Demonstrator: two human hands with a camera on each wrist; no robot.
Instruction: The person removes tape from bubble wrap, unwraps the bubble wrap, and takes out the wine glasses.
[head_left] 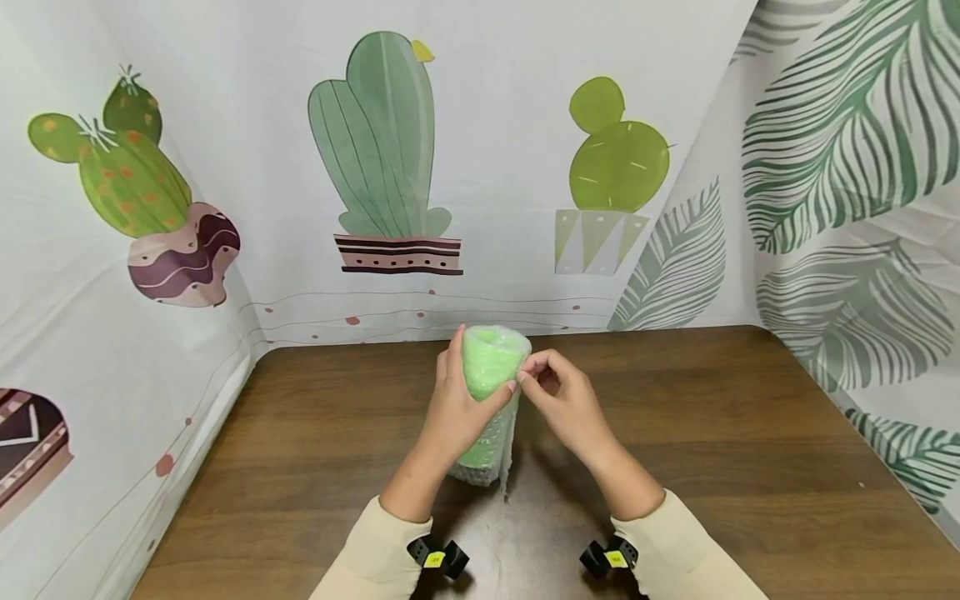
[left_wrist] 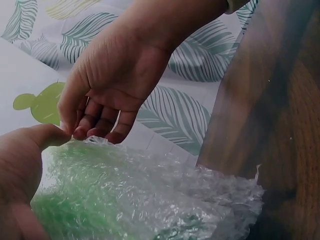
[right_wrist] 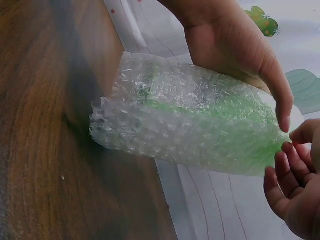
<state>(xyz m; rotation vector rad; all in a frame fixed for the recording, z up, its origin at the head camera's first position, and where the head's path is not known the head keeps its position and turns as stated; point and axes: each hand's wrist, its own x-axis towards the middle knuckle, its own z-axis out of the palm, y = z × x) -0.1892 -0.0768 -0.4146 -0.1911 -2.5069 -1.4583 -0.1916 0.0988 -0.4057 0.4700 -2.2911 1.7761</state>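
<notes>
A green cylinder-shaped thing [head_left: 487, 367] is wrapped in clear bubble wrap [right_wrist: 175, 125] and held tilted over the table. My left hand [head_left: 461, 400] grips it from the left near its upper end, thumb across the front and fingers behind. At the upper right edge, my right hand [head_left: 566, 400] pinches the wrap's edge between thumb and forefinger, close to the left thumb. In the left wrist view, the right hand's other fingers [left_wrist: 102, 120] curl loosely beside the wrap. A loose flap of wrap hangs at the lower end; the wrapping blurs the green thing's details.
The brown wooden table [head_left: 322, 467] spreads under both hands. Behind it and along the sides hangs a white cloth [head_left: 510, 167] printed with cacti and leaves. A black device with a yellow label [head_left: 435, 559] sits at each wrist.
</notes>
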